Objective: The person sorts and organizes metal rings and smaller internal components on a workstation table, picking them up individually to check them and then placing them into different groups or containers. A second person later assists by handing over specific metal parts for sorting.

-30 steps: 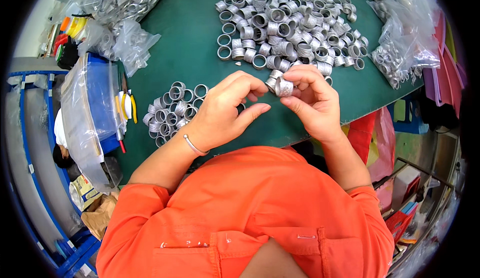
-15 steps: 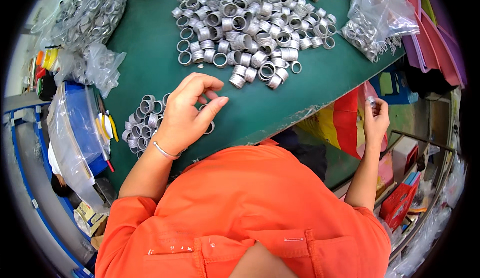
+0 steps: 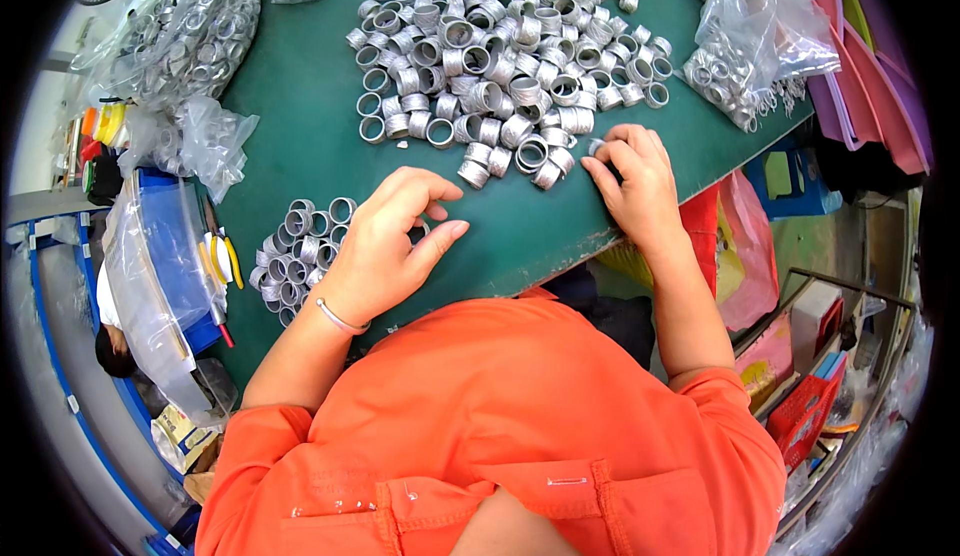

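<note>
Silvery metal rings (image 3: 485, 61) lie in a large loose pile on the green table (image 3: 300, 86). My right hand (image 3: 637, 184) is at the pile's near right edge, thumb and fingertips pinching a small metal ring (image 3: 595, 147) at the table surface. My left hand (image 3: 395, 241) hovers over the near part of the table, fingers curved and thumb apart, with nothing seen between them. Beside its wrist, a smaller group of rings (image 3: 296, 256) stands packed together. Another ring is partly hidden behind my left fingers.
Clear plastic bags of rings stand at the far left (image 3: 190, 36) and far right (image 3: 735, 66). Yellow-handled pliers (image 3: 232, 261) lie at the left by a blue tray (image 3: 170, 256). Past the table's right edge hangs a red and yellow bag (image 3: 700, 226), near a blue bin (image 3: 790, 181).
My right hand has moved left, from over the bag beside the table, where it held a small silvery piece, to the ring by the pile. My left hand stays almost in place.
</note>
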The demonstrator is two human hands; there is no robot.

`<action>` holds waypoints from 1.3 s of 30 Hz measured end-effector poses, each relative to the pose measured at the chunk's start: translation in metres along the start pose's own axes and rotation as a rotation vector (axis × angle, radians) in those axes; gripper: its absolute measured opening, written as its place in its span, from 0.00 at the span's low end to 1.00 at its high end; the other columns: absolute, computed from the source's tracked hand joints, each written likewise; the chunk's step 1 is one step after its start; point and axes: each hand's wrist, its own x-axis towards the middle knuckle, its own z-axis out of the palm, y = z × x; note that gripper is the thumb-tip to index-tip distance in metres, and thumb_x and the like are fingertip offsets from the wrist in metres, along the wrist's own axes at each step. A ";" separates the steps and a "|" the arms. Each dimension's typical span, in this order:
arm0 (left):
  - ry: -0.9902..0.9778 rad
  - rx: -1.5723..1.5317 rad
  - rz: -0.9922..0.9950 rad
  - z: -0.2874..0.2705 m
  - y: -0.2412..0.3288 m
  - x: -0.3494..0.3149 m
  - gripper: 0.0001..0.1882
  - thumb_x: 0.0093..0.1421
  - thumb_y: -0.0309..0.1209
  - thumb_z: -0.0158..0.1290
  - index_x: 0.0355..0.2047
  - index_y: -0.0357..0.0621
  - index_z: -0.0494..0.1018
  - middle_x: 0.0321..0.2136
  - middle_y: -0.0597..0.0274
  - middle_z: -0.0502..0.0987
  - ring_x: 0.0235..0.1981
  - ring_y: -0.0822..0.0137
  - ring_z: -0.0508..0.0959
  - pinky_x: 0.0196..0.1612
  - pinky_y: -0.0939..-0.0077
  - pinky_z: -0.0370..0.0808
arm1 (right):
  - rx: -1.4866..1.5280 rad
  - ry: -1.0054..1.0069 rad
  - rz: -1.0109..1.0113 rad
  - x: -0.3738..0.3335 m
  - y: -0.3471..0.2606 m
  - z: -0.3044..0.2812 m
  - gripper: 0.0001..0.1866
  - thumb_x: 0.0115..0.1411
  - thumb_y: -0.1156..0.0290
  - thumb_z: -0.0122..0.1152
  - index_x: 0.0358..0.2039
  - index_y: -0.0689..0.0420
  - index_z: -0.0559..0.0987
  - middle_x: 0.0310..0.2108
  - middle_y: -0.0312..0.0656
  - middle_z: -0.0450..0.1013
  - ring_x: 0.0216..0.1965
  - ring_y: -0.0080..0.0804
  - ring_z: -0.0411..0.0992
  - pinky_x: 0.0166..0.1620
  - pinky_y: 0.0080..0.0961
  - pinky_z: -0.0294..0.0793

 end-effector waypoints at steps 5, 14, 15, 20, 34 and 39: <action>0.015 -0.034 -0.036 -0.004 -0.006 -0.004 0.13 0.50 0.20 0.59 0.37 0.36 0.72 0.35 0.58 0.73 0.31 0.67 0.76 0.33 0.78 0.74 | 0.555 0.042 0.450 0.008 -0.001 -0.002 0.07 0.49 0.78 0.65 0.27 0.60 0.74 0.28 0.32 0.68 0.26 0.19 0.65 0.29 0.16 0.64; -0.087 0.481 -0.088 0.025 0.004 0.041 0.27 0.43 0.31 0.64 0.44 0.41 0.65 0.39 0.50 0.66 0.39 0.49 0.72 0.39 0.60 0.73 | 1.117 -0.094 0.472 0.110 -0.029 -0.010 0.09 0.53 0.78 0.63 0.37 0.60 0.77 0.27 0.30 0.72 0.25 0.11 0.65 0.26 0.10 0.62; -0.065 0.474 -0.079 0.028 0.001 0.040 0.25 0.44 0.30 0.63 0.42 0.41 0.65 0.40 0.50 0.65 0.38 0.49 0.73 0.37 0.60 0.74 | 1.089 -0.153 0.465 0.123 -0.031 -0.009 0.09 0.54 0.75 0.63 0.36 0.61 0.77 0.26 0.31 0.72 0.24 0.13 0.67 0.25 0.11 0.63; -0.031 0.421 -0.089 0.030 -0.008 0.037 0.24 0.45 0.29 0.62 0.41 0.41 0.64 0.39 0.49 0.65 0.37 0.48 0.74 0.37 0.59 0.75 | 0.987 -0.417 0.486 0.205 -0.041 0.004 0.11 0.54 0.72 0.62 0.36 0.63 0.76 0.26 0.35 0.73 0.22 0.18 0.70 0.22 0.15 0.67; -0.017 0.353 0.024 0.024 -0.014 0.038 0.20 0.47 0.26 0.59 0.39 0.40 0.64 0.38 0.47 0.65 0.36 0.49 0.73 0.36 0.60 0.74 | 1.111 0.052 0.407 0.390 -0.056 0.016 0.19 0.60 0.75 0.54 0.50 0.69 0.68 0.43 0.47 0.70 0.40 0.32 0.73 0.38 0.22 0.77; -0.055 0.366 -0.064 0.025 -0.020 0.040 0.23 0.45 0.25 0.61 0.42 0.40 0.66 0.39 0.47 0.65 0.40 0.46 0.72 0.41 0.60 0.73 | 0.799 -0.272 0.171 0.292 -0.033 0.001 0.12 0.59 0.72 0.57 0.43 0.60 0.75 0.34 0.35 0.74 0.34 0.22 0.73 0.35 0.18 0.71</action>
